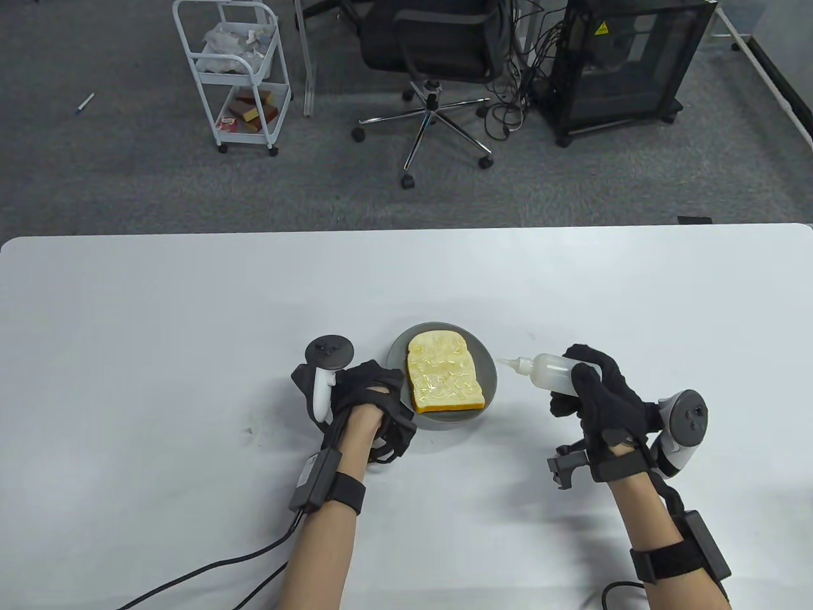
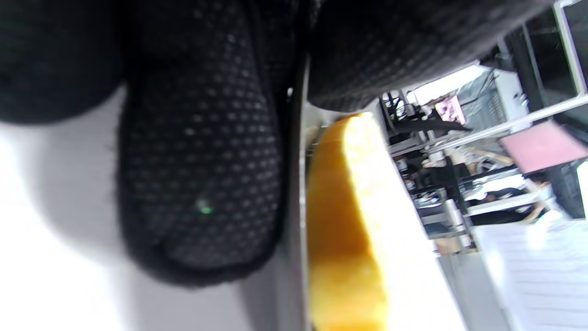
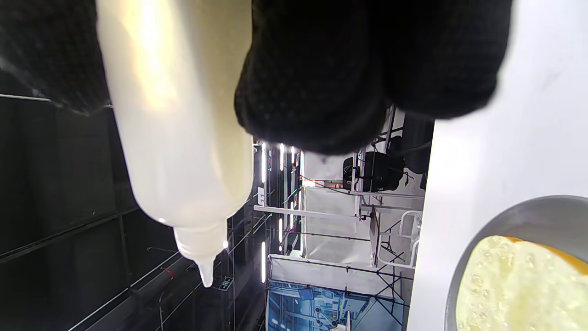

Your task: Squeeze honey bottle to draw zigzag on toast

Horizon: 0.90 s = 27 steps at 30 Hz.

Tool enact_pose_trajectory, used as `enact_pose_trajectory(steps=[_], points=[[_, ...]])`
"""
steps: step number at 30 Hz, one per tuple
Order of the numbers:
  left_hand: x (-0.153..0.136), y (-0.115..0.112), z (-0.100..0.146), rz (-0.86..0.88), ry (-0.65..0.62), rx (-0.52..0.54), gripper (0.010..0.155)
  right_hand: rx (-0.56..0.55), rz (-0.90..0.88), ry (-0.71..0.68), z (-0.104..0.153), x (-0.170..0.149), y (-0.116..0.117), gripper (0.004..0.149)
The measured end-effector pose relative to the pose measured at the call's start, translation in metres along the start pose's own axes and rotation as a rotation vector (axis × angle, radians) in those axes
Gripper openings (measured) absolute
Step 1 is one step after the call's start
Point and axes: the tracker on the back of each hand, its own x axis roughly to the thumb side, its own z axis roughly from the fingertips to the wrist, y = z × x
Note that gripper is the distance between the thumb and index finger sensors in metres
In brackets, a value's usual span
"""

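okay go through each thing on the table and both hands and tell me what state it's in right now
Translucent plastic squeeze bottle: held off the table, lying sideways, nozzle toward the plate, not over the toast.
Yellow toast slice: flat on the plate, glossy squiggles across its top.
Round grey plate: on the table, holding the toast.
Left hand: resting at the plate's left rim.
Right hand: grips the bottle's body.

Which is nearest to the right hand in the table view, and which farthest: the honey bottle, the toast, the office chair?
1. Honey bottle: held in the right hand, nozzle pointing left.
2. Toast: on the grey plate, left of that hand.
3. Office chair: on the floor beyond the table's far edge.
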Motion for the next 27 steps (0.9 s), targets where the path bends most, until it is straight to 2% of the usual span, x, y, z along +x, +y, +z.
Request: enact_pose_trajectory(steps=[8, 11, 12, 21, 27], points=[[0.016, 0.022, 0.032, 0.129, -0.177, 0.057, 0.045, -0.014, -0.028, 0.001, -0.001, 0.002, -0.003, 0.079], [0.022, 0.031, 0.048, 0.163, -0.242, 0.050, 0.048, -0.019, -0.051, 0.000, -0.001, 0.004, -0.005, 0.079], [0.024, 0.035, 0.054, 0.154, -0.283, 0.019, 0.050, -0.021, -0.059, -0.001, -0.001, 0.005, -0.005, 0.079], [0.014, 0.051, 0.100, 0.204, -0.359, -0.050, 0.052, 0.003, -0.073, -0.030, 0.002, 0.014, 0.001, 0.079], [-0.007, 0.048, 0.115, 0.222, -0.356, -0.020, 0.052, 0.020, -0.063, -0.043, 0.004, 0.018, 0.006, 0.079]])
